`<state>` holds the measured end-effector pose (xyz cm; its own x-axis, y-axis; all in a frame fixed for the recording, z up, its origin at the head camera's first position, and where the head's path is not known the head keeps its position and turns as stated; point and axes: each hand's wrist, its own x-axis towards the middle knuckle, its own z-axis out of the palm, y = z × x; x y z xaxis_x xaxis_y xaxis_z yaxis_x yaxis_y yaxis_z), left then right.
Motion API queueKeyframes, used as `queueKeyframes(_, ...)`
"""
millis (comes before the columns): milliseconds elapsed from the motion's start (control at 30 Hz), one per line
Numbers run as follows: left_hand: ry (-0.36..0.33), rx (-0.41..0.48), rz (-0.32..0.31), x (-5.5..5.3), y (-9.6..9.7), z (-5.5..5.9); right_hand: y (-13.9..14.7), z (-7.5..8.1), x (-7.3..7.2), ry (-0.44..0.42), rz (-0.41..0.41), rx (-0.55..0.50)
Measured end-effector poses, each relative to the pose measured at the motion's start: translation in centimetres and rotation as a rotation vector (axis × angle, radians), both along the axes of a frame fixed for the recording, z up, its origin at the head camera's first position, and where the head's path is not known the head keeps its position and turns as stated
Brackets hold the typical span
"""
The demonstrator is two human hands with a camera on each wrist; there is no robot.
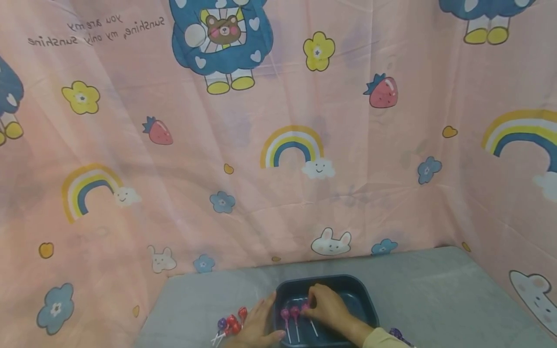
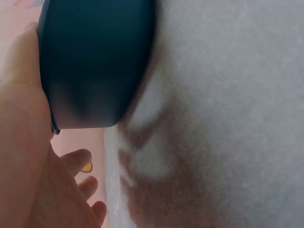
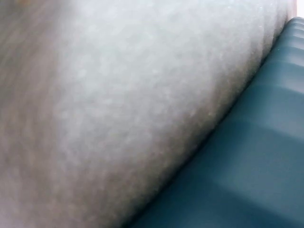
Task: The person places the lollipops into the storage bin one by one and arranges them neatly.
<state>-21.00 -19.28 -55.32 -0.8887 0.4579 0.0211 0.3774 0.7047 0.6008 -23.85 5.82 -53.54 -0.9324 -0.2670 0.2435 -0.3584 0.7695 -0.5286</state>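
Honestly, with my left hand point(image 1: 256, 325) loose against the left side of the tray point(image 1: 354, 292) and my right hand point(image 1: 329, 308) pinching a pink lollipop point(image 1: 305, 307) inside, I'd settle it gently, lined up beside the two pink ones point(image 1: 295, 313) to its left.

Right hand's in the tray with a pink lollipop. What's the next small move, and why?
Probably ease the right hand off the third pink lollipop, leaving it beside the other two pink lollipops: its stick runs roughly alongside theirs within the tray, and the left hand rests against the tray's side, perhaps steadying it.
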Motion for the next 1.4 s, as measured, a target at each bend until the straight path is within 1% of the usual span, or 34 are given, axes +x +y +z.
queueKeyframes(267,0.005,-0.002,0.010,-0.1,0.0,-0.4,-0.1,0.3,0.2,-0.011,0.023,0.027)
queueKeyframes(533,0.008,0.000,0.013,-0.1,0.0,-0.5,0.1,0.1,0.2,-0.033,0.014,0.015)
queueKeyframes(667,-0.004,0.003,0.013,-0.1,0.0,-0.5,0.4,-0.4,-0.1,-0.047,0.027,-0.020)
queueKeyframes(800,-0.016,0.007,0.013,-0.1,0.0,-0.4,1.0,-0.7,-0.4,-0.073,0.077,-0.087)
queueKeyframes(933,-0.020,0.005,0.012,-0.1,0.0,-0.3,1.4,-0.5,-0.5,-0.123,0.144,-0.201)
queueKeyframes(1033,-0.015,0.001,0.011,-0.1,0.0,-0.3,1.6,-0.2,-0.4,-0.149,0.177,-0.254)
queueKeyframes(1200,-0.011,0.000,0.010,-0.2,0.0,-0.4,1.7,0.0,-0.3,-0.147,0.202,-0.266)
queueKeyframes(1400,-0.015,-0.004,0.014,-0.3,0.0,-0.5,1.5,-0.2,-0.3,-0.118,0.201,-0.259)
